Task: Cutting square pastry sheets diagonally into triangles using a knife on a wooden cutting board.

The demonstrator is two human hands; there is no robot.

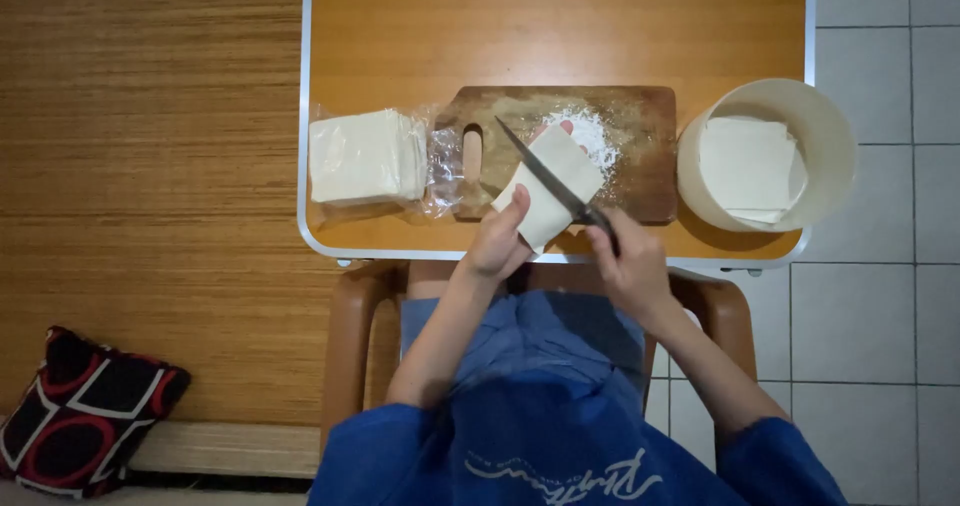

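A small wooden surface [400, 16] with a pale rim stands between a woven mat [150, 166] and white floor tiles [880, 316], with a patterned cushion [80, 411] lying nearby.

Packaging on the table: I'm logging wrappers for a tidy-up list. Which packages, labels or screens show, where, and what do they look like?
Clear plastic bag: on the table's left part, beside the wooden board's handle end; crinkled, transparent, open, around a square stack of pale sheets.
Labels, signs, screens: none seen on the table.

Cream dough sheet [552, 188] on brown board [640, 166] — orange table [560, 26], cream bowl [825, 136], blue clothes [560, 406] — red-black-white patterned cushion [85, 411].
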